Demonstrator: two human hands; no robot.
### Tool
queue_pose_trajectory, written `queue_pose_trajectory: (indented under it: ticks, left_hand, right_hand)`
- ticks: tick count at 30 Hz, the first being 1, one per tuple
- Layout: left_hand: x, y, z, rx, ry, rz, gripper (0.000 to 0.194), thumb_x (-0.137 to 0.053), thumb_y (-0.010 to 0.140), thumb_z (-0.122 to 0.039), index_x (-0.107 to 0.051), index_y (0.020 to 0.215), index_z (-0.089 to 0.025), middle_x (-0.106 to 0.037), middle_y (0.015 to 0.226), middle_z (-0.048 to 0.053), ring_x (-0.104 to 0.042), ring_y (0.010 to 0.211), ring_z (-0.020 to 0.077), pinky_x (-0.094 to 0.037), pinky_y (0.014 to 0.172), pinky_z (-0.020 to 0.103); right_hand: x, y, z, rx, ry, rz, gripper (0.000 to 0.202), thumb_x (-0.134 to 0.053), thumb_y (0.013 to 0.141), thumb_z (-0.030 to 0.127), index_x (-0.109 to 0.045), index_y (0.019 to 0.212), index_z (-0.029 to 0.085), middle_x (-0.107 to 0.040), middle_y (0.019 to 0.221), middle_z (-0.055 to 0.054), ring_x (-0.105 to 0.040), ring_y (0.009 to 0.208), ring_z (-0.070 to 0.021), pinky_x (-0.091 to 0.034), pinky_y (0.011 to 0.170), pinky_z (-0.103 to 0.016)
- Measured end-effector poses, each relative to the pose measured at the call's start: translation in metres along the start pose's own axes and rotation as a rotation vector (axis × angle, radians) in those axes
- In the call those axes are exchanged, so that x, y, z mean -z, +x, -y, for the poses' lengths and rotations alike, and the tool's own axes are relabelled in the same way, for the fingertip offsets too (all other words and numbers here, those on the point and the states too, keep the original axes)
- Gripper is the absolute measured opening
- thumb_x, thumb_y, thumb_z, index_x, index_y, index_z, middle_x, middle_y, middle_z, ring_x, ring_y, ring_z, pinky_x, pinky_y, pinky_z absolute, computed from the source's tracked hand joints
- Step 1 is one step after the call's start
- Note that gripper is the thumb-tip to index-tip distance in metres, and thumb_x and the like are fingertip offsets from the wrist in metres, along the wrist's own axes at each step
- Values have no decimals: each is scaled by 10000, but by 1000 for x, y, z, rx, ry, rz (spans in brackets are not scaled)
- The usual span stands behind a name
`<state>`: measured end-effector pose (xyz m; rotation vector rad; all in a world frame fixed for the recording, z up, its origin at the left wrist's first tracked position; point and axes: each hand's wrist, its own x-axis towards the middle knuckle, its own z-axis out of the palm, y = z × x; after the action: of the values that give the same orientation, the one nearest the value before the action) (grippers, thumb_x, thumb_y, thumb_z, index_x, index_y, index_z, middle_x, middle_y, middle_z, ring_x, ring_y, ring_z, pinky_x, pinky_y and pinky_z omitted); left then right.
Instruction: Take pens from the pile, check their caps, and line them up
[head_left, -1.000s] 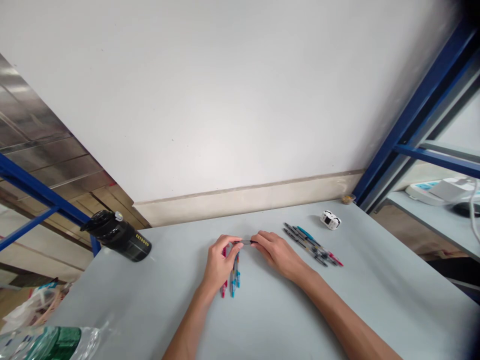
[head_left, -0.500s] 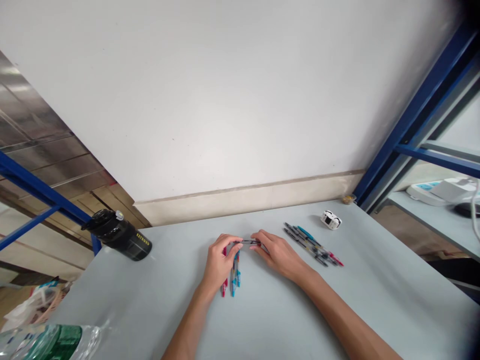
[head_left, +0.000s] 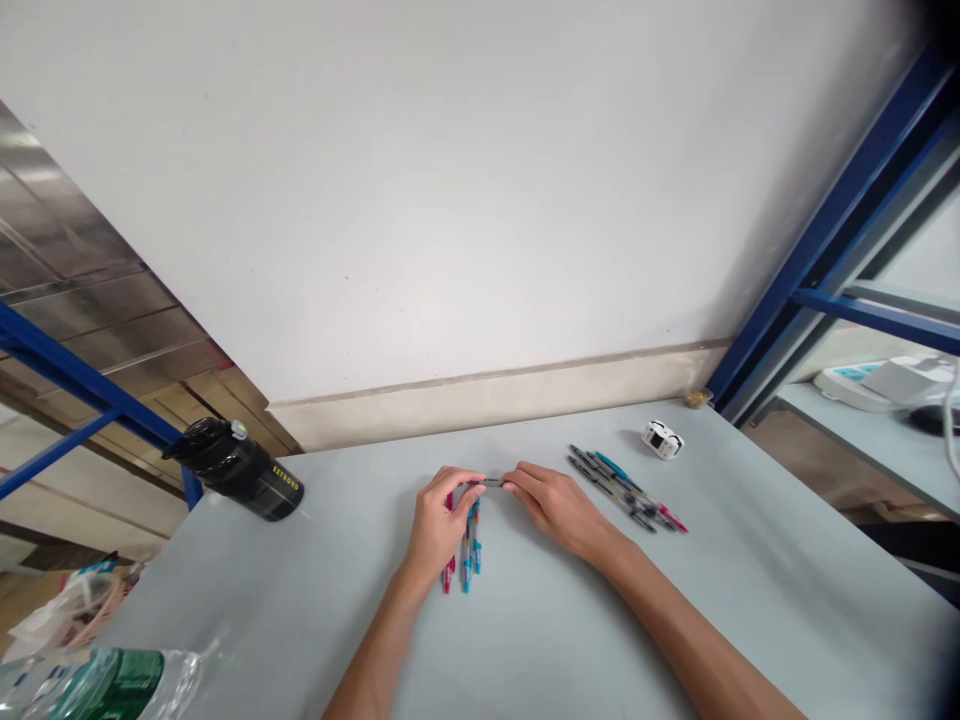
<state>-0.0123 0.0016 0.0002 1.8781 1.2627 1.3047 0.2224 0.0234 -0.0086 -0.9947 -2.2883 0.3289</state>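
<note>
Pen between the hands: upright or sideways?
Sideways: the pen runs nearly level across the view between the left hand and the right hand, whose fingers cover its ends.

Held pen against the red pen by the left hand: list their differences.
The held pen is dark; the red pen is red. The held pen runs crosswise between left hand and right hand; the red pen lies on the table, pointing toward the person. Both are partly hidden by fingers.

The left hand [head_left: 441, 520] and right hand [head_left: 556, 508] hold a dark pen [head_left: 493, 483] between them.
</note>
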Motion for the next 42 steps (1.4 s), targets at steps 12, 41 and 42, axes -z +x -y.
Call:
queue_pose_trajectory:
  ticks: [12, 41, 42]
  left_hand:
    - [0, 0, 1, -14, -3, 0, 151, -680, 1042, -320, -814, 1090, -268, -792, 1065, 64, -740, 1042, 234, -559, 950, 356]
    - [2, 1, -3, 38, -41, -43, 224, -674, 1051, -415, -809, 1081, -240, -793, 1055, 60, -737, 1027, 226, -565, 950, 345]
    - [1, 1, -3, 78, -48, -57, 242, -670, 1049, -437, -807, 1078, -240, -798, 1038, 56, -741, 1014, 226, -568, 946, 346]
  right_hand:
    - [3, 1, 2, -8, 47, -21, 285, -399, 1182, 381, -648, 1176, 242, -698, 989, -66, -655, 814, -220, -485, 741, -334]
    - [13, 8, 8, -348, 700, -109, 358, -698, 1020, 577, -764, 1011, 226, -785, 860, -49, -589, 661, -187, -455, 638, -318]
    - [15, 8, 8, -365, 757, -134, 361, -724, 1000, 582, -767, 1002, 223, -786, 883, -55, -569, 645, -178, -453, 623, -317]
